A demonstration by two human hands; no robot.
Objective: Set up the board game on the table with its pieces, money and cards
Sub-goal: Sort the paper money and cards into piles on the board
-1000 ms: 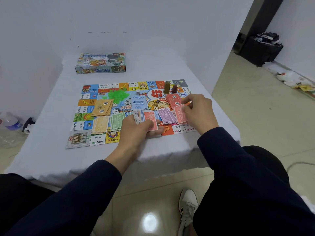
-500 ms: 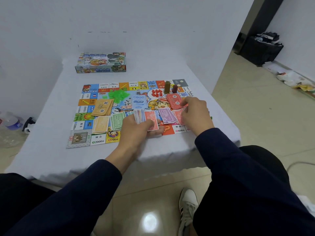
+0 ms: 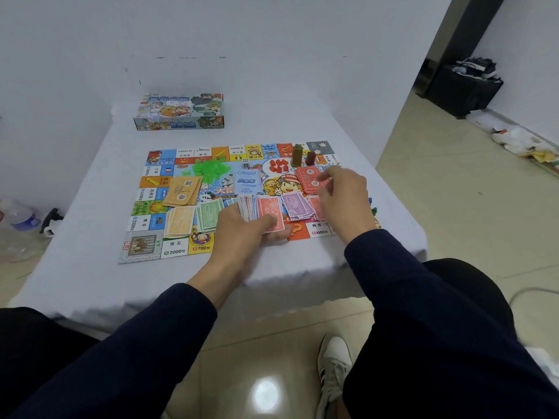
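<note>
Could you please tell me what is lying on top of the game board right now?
On the board: tan cards, green houses, a blue card, red cards, sorted money piles. The right hand hides the right edge.

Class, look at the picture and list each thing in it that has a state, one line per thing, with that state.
game box: closed, behind the board
game board: unfolded flat
fanned banknotes: gripped by left hand
right hand: fingers curled above the red notes
purple notes: lying on board
green notes: stacked
water bottle: on its side on floor
</note>
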